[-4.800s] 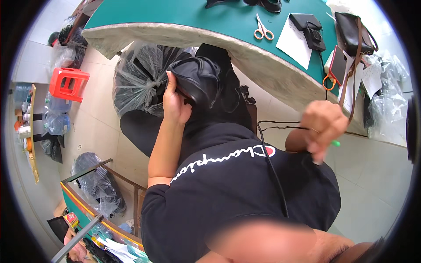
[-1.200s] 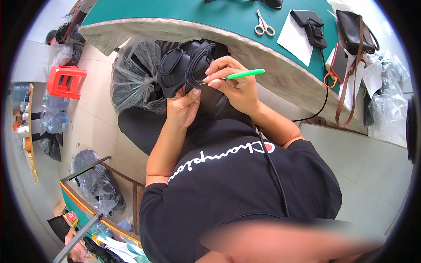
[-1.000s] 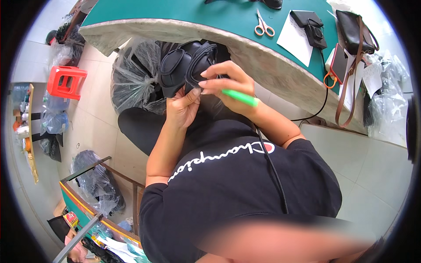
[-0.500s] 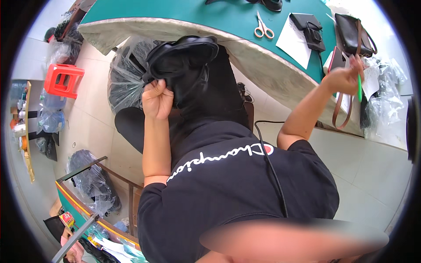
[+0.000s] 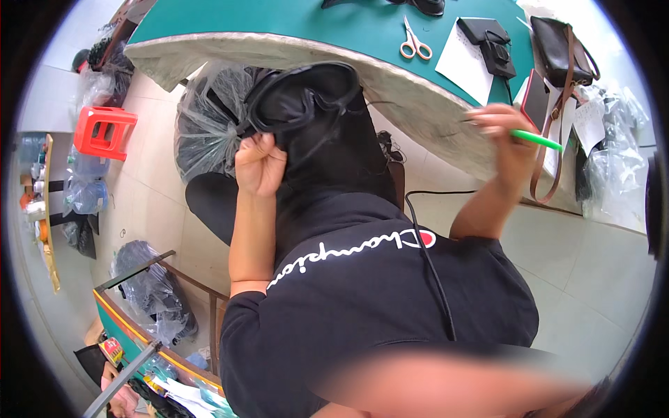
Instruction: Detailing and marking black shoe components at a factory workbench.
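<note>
My left hand (image 5: 259,164) is clenched on the edge of a black leather bag piece (image 5: 306,101), held up in front of my chest just below the rim of the green-topped table (image 5: 279,31). My right hand (image 5: 503,132) is out to the right at the table's edge, gripping a green pen (image 5: 538,139) that points right. Between my arms hangs more dark material down over my lap.
On the table lie scissors (image 5: 415,43), a white paper sheet (image 5: 465,64), a black pouch (image 5: 492,43) and a dark bag with a brown strap (image 5: 562,61). A clear plastic sack (image 5: 203,125) sits under the table, a red stool (image 5: 103,129) at left, a black cable (image 5: 425,244) across my shirt.
My right hand left the bag piece and swung out right to the table edge with the green pen. My left hand shifted its grip and lifted the black piece toward the table rim.
</note>
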The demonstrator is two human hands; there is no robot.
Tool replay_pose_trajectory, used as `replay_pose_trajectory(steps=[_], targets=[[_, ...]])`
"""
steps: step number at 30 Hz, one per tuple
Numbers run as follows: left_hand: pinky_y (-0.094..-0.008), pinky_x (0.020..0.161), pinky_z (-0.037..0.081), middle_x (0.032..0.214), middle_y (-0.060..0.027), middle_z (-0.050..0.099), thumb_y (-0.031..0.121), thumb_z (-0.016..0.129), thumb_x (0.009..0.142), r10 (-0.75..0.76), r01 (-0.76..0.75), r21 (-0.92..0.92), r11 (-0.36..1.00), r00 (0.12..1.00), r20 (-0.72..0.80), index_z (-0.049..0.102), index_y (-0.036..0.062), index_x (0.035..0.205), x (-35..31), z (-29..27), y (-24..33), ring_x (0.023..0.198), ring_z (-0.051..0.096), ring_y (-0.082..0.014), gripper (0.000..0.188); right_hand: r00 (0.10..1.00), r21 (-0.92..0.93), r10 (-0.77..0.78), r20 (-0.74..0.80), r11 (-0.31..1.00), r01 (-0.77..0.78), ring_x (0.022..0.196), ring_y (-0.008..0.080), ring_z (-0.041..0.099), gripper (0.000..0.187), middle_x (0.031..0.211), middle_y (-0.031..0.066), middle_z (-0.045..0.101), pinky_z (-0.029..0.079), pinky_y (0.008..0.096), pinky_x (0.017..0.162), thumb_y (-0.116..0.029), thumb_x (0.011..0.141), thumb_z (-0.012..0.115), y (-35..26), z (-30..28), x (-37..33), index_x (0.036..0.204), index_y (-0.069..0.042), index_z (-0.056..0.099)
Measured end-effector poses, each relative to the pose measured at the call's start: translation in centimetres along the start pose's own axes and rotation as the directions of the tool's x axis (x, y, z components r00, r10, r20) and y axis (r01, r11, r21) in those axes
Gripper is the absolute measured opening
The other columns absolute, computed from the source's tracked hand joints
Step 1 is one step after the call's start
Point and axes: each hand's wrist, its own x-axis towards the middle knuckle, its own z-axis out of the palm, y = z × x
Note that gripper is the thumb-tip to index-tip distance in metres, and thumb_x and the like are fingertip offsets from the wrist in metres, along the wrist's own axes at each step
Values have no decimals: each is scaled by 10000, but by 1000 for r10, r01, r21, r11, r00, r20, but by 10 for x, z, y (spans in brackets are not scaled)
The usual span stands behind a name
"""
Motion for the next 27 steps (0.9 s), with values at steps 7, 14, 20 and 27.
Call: replay_pose_trajectory(steps=[7, 14, 20, 27], targets=[[-372, 1052, 400, 1313, -165, 507, -168, 503, 810, 124, -70, 249, 966, 970, -208, 397, 6, 1352, -7, 33, -29, 1226, 493, -250, 579, 969, 465, -66, 237, 884, -54, 772, 147, 573, 76, 887, 106, 597, 451, 231, 644, -31, 822, 673, -6, 144, 17, 876, 21, 657], [-401, 1075, 365, 1324, -175, 494, -151, 502, 817, 55, -38, 201, 979, 995, -82, 383, 0, 1356, -10, 39, -26, 1239, 478, -270, 572, 966, 458, 19, 259, 878, -140, 775, 138, 572, 112, 908, 101, 587, 463, 236, 661, -82, 859, 656, -2, 153, 12, 884, 26, 649], [-393, 1075, 370, 1320, -184, 495, -160, 514, 804, 83, -53, 218, 975, 988, -129, 371, -3, 1367, -12, 39, -24, 1226, 493, -263, 602, 953, 543, 54, 299, 812, -216, 784, 140, 572, 128, 897, 105, 585, 471, 243, 664, -97, 867, 649, -2, 154, 14, 889, 29, 646], [-399, 1073, 371, 1305, -190, 508, -151, 523, 806, 78, -54, 225, 973, 992, -102, 380, -17, 1355, -10, 40, -24, 1223, 495, -270, 583, 950, 519, 32, 311, 831, -199, 788, 154, 579, 119, 895, 107, 594, 484, 256, 667, -97, 859, 656, -4, 151, 16, 888, 18, 652]])
